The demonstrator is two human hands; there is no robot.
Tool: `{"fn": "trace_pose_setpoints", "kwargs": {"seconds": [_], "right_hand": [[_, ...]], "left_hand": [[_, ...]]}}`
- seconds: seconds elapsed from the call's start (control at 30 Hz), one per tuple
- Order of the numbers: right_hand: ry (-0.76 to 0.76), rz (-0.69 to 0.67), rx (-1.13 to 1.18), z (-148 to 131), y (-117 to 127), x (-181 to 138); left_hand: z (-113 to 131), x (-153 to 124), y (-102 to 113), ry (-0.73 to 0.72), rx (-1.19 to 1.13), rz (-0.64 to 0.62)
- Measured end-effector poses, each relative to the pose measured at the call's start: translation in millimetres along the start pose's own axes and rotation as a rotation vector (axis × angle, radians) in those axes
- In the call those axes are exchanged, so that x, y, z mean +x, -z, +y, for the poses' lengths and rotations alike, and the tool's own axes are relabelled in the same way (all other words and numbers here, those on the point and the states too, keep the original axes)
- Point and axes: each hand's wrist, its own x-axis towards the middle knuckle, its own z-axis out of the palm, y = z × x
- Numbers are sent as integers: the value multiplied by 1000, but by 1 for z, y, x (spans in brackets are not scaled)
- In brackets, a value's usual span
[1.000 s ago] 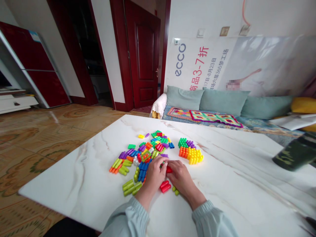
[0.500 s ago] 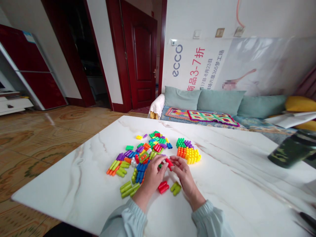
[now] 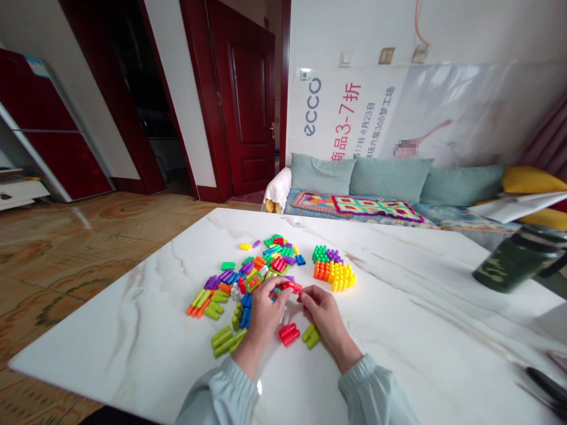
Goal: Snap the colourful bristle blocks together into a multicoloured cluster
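My left hand (image 3: 264, 311) and my right hand (image 3: 322, 307) meet over a white marble table (image 3: 398, 330). Both pinch a small red plastic block (image 3: 292, 287) between their fingertips, just above the table. Below the hands lie a red double block (image 3: 287, 334) and a lime-green block (image 3: 310, 336). A heap of loose coloured blocks (image 3: 248, 274) spreads left of and beyond my left hand. A joined slab of green, purple, orange and yellow blocks (image 3: 333, 270) lies just beyond my right hand.
A dark green camouflage flask (image 3: 514, 262) lies at the table's right side. A dark object (image 3: 543, 381) sits at the near right edge. Beyond the table stand a sofa (image 3: 390, 195) with teal cushions, a banner on the wall and red doors (image 3: 243, 100).
Both hands lifted the red block off the table and now hold it a little farther away. A lime-green block that my right hand covered now shows.
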Motion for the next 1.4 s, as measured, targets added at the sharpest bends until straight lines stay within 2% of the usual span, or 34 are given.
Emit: {"fn": "trace_pose_setpoints", "kwargs": {"seconds": [0.07, 0.13, 0.17, 0.23, 0.37, 0.43, 0.57, 0.7, 0.97, 1.4], "right_hand": [[82, 9, -315, 4, -2, -1], [169, -47, -531, 5, -5, -4], [195, -76, -587, 4, -6, -5], [208, -100, -637, 2, -7, -7], [195, -112, -649, 2, -7, -7], [207, -125, -633, 4, -6, -6], [218, -123, -632, 6, -6, -6], [198, -101, -670, 4, -7, -7], [178, -84, -652, 2, -6, -6], [162, -69, -641, 5, -7, -5]], "left_hand": [[1, 6, 2, 5, 10, 72], [5, 17, 2, -26, 51, 104], [9, 24, 0, -51, 79, 86], [18, 39, -8, -96, 135, -31], [25, 61, -38, -72, 219, -294], [19, 66, -54, -44, 244, -330], [1, 67, -73, -26, 284, -308], [-8, 69, -78, -31, 307, -314], [-9, 75, -84, -85, 330, -386], [-1, 71, -86, -86, 283, -369]]}}
